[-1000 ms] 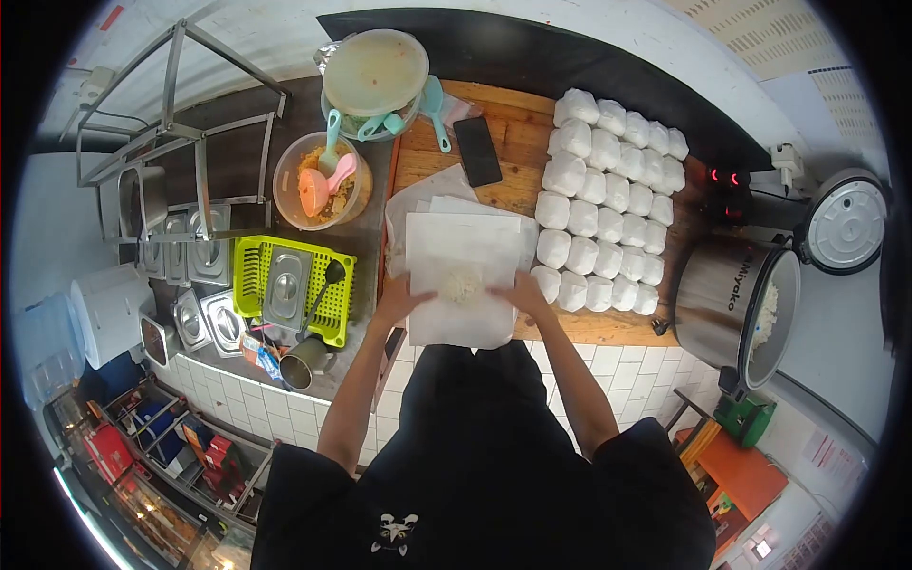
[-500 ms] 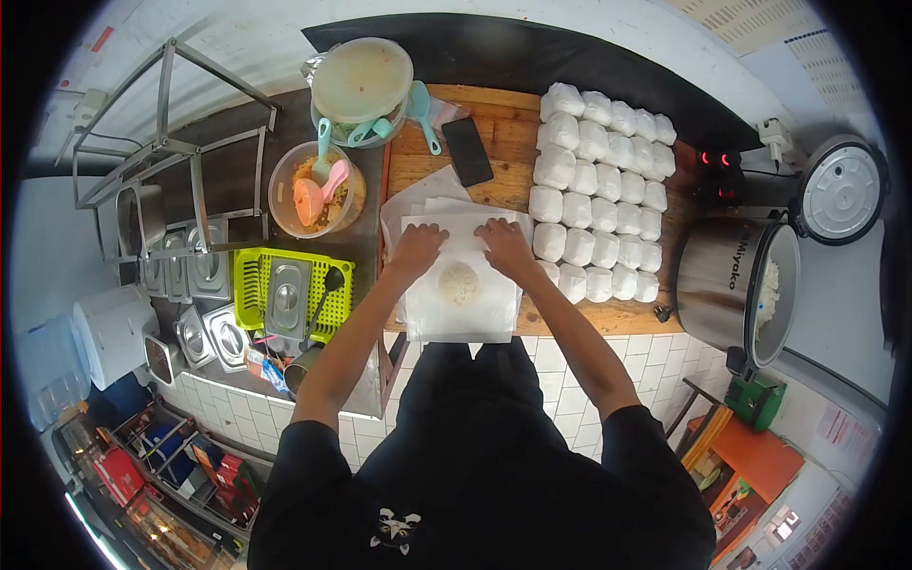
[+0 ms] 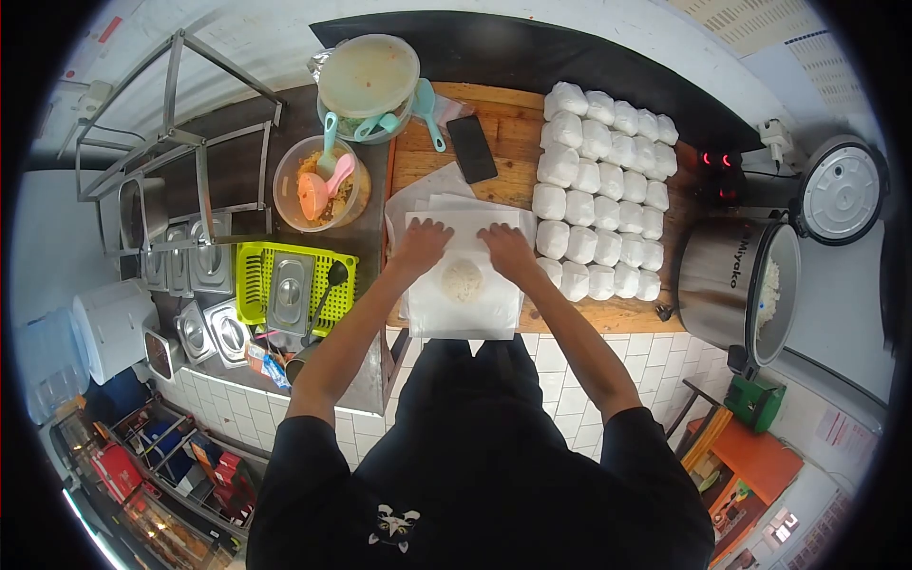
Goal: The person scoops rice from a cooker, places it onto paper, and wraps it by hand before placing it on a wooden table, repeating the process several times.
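Note:
A stack of white wrapping paper lies at the table's front edge, with a flat round of rice on the top sheet. My left hand rests on the left side of that sheet, beyond the rice, its fingers bent and slightly apart. Mirroring it on the right, my right hand touches the paper with fingers spread the same way. Both thumbs point inward above the rice. No grip on the sheet shows under either hand. To the right stand rows of white wrapped packets.
A rice cooker with rice stands at far right. At left are a tub of food with a pink ladle, a lidded container and a green basket. A phone lies behind the paper.
The whole view has shifted slightly. My hands stay on the paper in nearly the same spots, and the rice and packets have not moved.

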Demonstrator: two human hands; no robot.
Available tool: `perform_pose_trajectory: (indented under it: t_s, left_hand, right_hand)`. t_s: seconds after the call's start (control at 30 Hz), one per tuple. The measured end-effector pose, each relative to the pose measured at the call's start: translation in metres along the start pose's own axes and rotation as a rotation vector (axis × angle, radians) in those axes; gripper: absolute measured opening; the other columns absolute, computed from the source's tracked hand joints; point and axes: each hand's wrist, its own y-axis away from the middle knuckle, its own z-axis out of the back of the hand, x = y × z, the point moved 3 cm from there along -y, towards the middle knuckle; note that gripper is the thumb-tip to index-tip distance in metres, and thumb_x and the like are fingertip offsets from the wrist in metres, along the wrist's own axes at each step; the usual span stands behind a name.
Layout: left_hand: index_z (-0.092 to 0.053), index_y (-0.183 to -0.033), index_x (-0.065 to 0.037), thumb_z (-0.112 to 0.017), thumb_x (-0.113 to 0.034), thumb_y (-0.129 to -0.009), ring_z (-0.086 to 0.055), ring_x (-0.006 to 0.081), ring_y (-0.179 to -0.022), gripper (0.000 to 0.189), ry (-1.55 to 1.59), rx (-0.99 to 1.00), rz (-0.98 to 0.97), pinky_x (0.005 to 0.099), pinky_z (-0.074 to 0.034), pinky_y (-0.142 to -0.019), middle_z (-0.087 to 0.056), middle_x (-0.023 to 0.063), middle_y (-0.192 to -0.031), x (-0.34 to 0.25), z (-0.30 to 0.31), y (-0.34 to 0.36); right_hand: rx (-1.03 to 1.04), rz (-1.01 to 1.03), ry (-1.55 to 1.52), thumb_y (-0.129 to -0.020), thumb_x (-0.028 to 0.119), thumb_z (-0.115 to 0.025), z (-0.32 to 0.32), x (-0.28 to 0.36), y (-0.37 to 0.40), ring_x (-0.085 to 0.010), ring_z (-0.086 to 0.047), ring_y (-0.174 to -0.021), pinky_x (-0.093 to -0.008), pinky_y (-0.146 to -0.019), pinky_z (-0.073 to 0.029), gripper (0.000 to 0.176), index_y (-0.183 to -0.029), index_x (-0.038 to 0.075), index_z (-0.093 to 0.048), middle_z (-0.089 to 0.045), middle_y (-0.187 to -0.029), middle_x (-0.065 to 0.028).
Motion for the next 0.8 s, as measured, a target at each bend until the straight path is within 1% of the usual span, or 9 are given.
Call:
perform_pose_trajectory:
  t_s: [0.1,0.23,0.37,0.47,0.5,0.53,0.57,0.63,0.8]
  left_hand:
    - [-0.060,-0.090,-0.010,-0.064,-0.010,-0.079,-0.063,0.0227,-0.083,0.011,0.099,-0.086,-0.063,0.0360,-0.047,-0.075,-0.062,0.0047,-0.084,-0.011,0.009,0.001]
    - [-0.061,-0.094,-0.011,-0.059,-0.011,-0.078,-0.061,0.0224,-0.091,0.016,0.165,0.057,-0.106,0.0374,-0.046,-0.082,-0.061,0.0053,-0.089,-0.026,0.012,0.039]
    - [-0.061,-0.095,-0.011,-0.059,-0.013,-0.079,-0.059,0.0219,-0.097,0.017,0.141,-0.126,-0.031,0.0396,-0.045,-0.085,-0.060,0.0044,-0.095,-0.042,-0.008,0.084]
    - [-0.060,-0.095,-0.011,-0.059,-0.016,-0.081,-0.059,0.0219,-0.099,0.015,0.125,-0.317,0.107,0.0418,-0.044,-0.089,-0.061,0.0035,-0.096,-0.063,-0.016,0.109]
    - [-0.061,-0.097,-0.012,-0.061,-0.017,-0.081,-0.058,0.0223,-0.100,0.017,0.154,-0.228,0.079,0.0424,-0.044,-0.090,-0.061,0.0034,-0.097,-0.076,-0.021,0.117]
    - [-0.061,-0.099,-0.012,-0.062,-0.018,-0.081,-0.058,0.0227,-0.102,0.019,0.185,-0.138,0.052,0.0430,-0.043,-0.091,-0.061,0.0033,-0.098,-0.090,-0.022,0.121]
    - [-0.061,-0.107,-0.013,-0.063,-0.020,-0.082,-0.055,0.0237,-0.108,0.027,0.325,0.074,-0.037,0.0428,-0.043,-0.095,-0.059,0.0050,-0.106,-0.100,-0.028,0.123]
    - [-0.059,-0.112,-0.012,-0.062,-0.019,-0.082,-0.053,0.0241,-0.112,0.031,0.326,0.028,-0.082,0.0430,-0.042,-0.097,-0.057,0.0065,-0.111,-0.112,-0.039,0.124]
    - [-0.058,-0.112,-0.010,-0.060,-0.012,-0.080,-0.051,0.0263,-0.117,0.032,0.289,-0.058,-0.118,0.0432,-0.040,-0.101,-0.055,0.0076,-0.116,-0.109,-0.052,0.131]
  right_hand:
    - [-0.040,0.118,-0.140,-0.077,0.002,-0.059,0.010,0.014,0.005,-0.0273,-0.059,-0.094,-0.0403,-0.078,-0.049,0.036,-0.113,0.009,-0.060,-0.060,-0.098,-0.0090]
    - [0.053,0.190,-0.144,-0.079,0.005,-0.059,0.009,0.035,0.038,-0.0258,-0.058,-0.094,-0.0385,-0.078,-0.048,0.052,-0.130,0.010,-0.055,-0.059,-0.098,-0.0076]
    - [0.131,0.199,-0.016,-0.083,0.009,-0.055,-0.009,0.058,0.070,-0.0254,-0.056,-0.101,-0.0392,-0.082,-0.047,0.060,-0.143,0.012,-0.045,-0.058,-0.106,-0.0090]
    - [0.009,0.138,0.139,-0.086,0.011,-0.052,-0.014,0.072,0.083,-0.0281,-0.052,-0.113,-0.0431,-0.091,-0.045,0.061,-0.146,0.012,-0.040,-0.054,-0.121,-0.0125]
    - [0.081,0.115,0.166,-0.086,0.013,-0.053,-0.018,0.074,0.087,-0.0340,-0.042,-0.131,-0.0482,-0.105,-0.037,0.064,-0.148,0.010,-0.037,-0.043,-0.143,-0.0157]
    - [0.100,0.131,0.139,-0.085,0.014,-0.054,-0.009,0.078,0.086,-0.0341,-0.037,-0.135,-0.0490,-0.108,-0.033,0.066,-0.148,0.009,-0.036,-0.039,-0.147,-0.0158]
    - [0.121,0.146,0.111,-0.085,0.014,-0.055,0.000,0.081,0.085,-0.0341,-0.033,-0.139,-0.0498,-0.112,-0.030,0.067,-0.148,0.008,-0.034,-0.035,-0.151,-0.0159]
    - [0.190,0.176,0.019,-0.082,0.015,-0.058,-0.004,0.082,0.086,-0.0319,-0.021,-0.147,-0.0497,-0.119,-0.019,0.073,-0.149,0.005,-0.031,-0.025,-0.158,-0.0148]
    - [0.166,0.213,-0.138,-0.090,0.025,-0.055,-0.004,0.071,0.091,-0.0287,-0.023,-0.147,-0.0466,-0.119,-0.021,0.067,-0.149,0.004,-0.030,-0.027,-0.157,-0.0148]
